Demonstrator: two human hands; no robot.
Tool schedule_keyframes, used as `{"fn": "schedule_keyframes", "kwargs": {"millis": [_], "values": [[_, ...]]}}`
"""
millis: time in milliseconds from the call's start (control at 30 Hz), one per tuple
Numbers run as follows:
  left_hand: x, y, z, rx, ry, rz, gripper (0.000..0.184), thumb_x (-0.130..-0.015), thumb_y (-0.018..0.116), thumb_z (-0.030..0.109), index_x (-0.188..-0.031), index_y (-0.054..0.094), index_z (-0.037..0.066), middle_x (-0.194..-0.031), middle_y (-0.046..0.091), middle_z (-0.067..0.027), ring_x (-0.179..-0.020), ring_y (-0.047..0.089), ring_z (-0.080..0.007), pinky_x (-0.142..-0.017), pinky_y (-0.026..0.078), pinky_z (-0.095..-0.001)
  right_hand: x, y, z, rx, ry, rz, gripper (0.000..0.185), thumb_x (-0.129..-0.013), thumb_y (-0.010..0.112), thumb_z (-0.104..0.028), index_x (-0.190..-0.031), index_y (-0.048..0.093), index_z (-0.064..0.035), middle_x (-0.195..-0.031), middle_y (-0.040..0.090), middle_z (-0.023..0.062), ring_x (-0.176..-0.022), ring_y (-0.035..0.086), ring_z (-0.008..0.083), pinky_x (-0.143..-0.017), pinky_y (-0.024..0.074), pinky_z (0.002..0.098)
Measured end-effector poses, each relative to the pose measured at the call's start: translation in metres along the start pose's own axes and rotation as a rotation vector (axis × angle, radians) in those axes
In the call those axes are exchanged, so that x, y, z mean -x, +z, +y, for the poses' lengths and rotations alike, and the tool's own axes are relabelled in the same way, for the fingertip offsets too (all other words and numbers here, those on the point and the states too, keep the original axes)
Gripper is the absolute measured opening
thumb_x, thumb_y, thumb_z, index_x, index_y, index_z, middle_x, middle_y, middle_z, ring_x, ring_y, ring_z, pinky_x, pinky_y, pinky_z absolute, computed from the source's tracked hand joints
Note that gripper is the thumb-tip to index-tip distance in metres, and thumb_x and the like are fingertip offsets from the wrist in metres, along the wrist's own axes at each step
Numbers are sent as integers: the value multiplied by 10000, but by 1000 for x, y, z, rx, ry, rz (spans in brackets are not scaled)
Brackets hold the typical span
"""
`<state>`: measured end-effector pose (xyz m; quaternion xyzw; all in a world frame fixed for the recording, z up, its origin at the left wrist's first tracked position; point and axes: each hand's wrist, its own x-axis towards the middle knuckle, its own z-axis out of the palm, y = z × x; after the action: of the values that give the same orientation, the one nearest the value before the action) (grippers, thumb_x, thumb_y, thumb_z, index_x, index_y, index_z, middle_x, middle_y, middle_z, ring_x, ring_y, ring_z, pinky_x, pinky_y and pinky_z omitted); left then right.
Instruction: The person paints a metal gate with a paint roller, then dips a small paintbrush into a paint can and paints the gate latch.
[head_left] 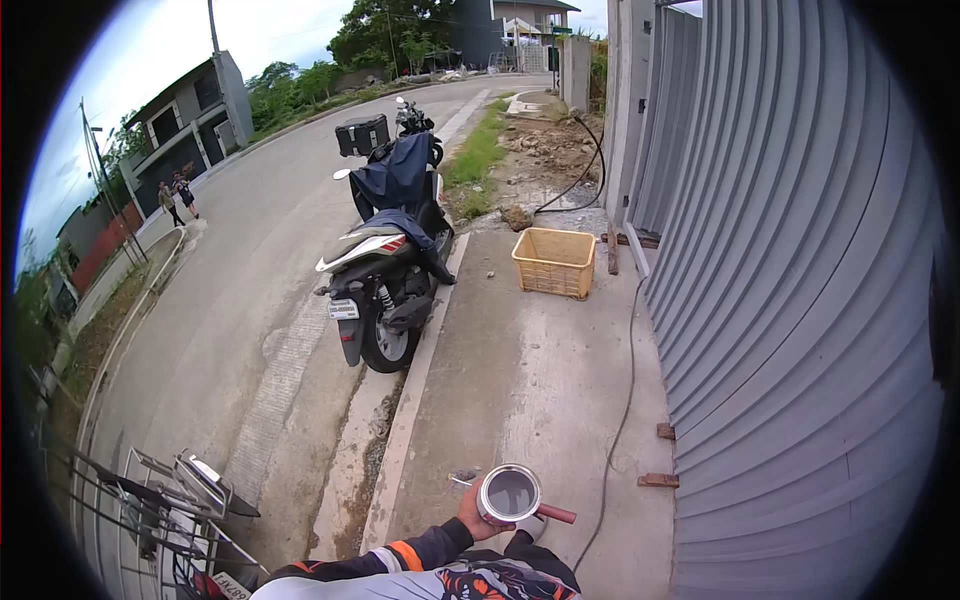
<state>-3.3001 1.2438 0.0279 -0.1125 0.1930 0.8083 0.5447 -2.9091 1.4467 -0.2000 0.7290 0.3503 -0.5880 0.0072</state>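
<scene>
My left hand (472, 514) is wrapped round the side of an open paint can (510, 494) low in the view. Grey paint shows inside it, below a pale metal rim. From the can's right side sticks out a reddish-brown handle (557, 513); its other end is hidden, so I cannot tell what tool it belongs to or how it is held. My left sleeve is dark with orange and white bands. My right hand does not show. Below the can, part of a shoe (530, 527) and a dark trouser leg are visible.
A yellow plastic crate (553, 263) stands on the concrete ahead. To the left, a motorcycle (385, 250) is parked, partly draped in dark cloth. A grey corrugated metal gate (800, 300) runs along the right. A cable (622, 420) and wood pieces (658, 480) lie beside it. Two people walk far left.
</scene>
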Motion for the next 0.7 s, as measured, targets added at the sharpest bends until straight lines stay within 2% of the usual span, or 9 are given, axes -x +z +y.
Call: {"fn": "schedule_keyframes", "kwargs": {"millis": [33, 67, 133, 367, 567, 600, 633, 667, 700], "values": [[-27, 16, 16, 2, 18, 54, 529, -1005, 394, 505, -1323, 584, 128, -1221, 687, -169, -1097, 677, -445, -666, 552, -522, -29, 21, -63, -12, -98, -24, 179, -909, 645, -152, -960, 573, 3, -713, 661, 138, -458, 616, 235, -369, 470, 386], [-57, 17, 40, 96, -25, -137, 519, -1009, 405, 481, -1322, 583, 107, -1247, 675, -183, -1110, 666, -461, -775, 570, -569, -53, 46, -133, -24, -211, -59, 182, -909, 649, -152, -965, 572, 4, -719, 664, 137, -457, 615, 232, -364, 467, 381], [-105, 57, 79, 108, 144, 5, 457, -1010, 447, 393, -1286, 570, 51, -1265, 654, -204, -1165, 632, -465, -1032, 506, -606, -91, 117, -312, 115, -573, -149, 188, -875, 667, -145, -960, 602, 9, -678, 660, 106, -446, 603, 184, -373, 467, 337], [-305, 94, 219, -23, 287, 140, 717, -942, 378, 631, -1298, 598, 49, -1266, 665, -235, -1168, 657, -429, -629, 526, -414, -26, 271, -774, 323, -1447, -54, 205, -839, 743, -177, -1015, 748, -70, -841, 743, 83, -747, 709, 179, -686, 554, 333], [-495, 154, 349, -22, 242, 124, 663, -962, 383, 581, -1264, 617, 39, -1222, 680, -210, -1084, 674, -350, -667, 435, -355, -140, 324, -834, 422, -1109, 47, 176, -803, 746, -213, -941, 760, -105, -895, 749, 111, -880, 719, 248, -815, 553, 360], [-530, 163, 370, -43, 218, 104, 647, -972, 379, 564, -1272, 610, 40, -1225, 679, -200, -1107, 665, -353, -691, 426, -362, -178, 316, -811, 478, -1056, 87, 176, -805, 745, -226, -931, 762, -104, -872, 748, 101, -773, 720, 245, -714, 566, 360], [-562, 187, 389, -28, 208, 99, 636, -979, 391, 557, -1287, 599, 41, -1249, 673, -206, -1123, 665, -367, -666, 439, -365, -243, 306, -775, 488, -796, 75, 190, -810, 740, -232, -939, 761, -94, -851, 744, 93, -617, 689, 235, -580, 560, 355], [-595, 206, 408, -32, 200, 65, 637, -983, 394, 555, -1300, 589, 38, -1266, 665, -214, -1142, 662, -380, -659, 474, -380, -214, 292, -771, 368, -309, 45, 233, -767, 754, -214, -973, 768, -107, -875, 763, 123, -858, 741, 258, -785, 569, 396], [-629, 221, 427, -39, 188, 18, 628, -987, 402, 544, -1308, 578, 34, -1282, 658, -221, -1159, 658, -392, -667, 513, -400, -214, 282, -756, 258, -129, 34, 219, -780, 741, -220, -967, 752, -107, -854, 745, 117, -822, 721, 255, -750, 551, 393]]}}
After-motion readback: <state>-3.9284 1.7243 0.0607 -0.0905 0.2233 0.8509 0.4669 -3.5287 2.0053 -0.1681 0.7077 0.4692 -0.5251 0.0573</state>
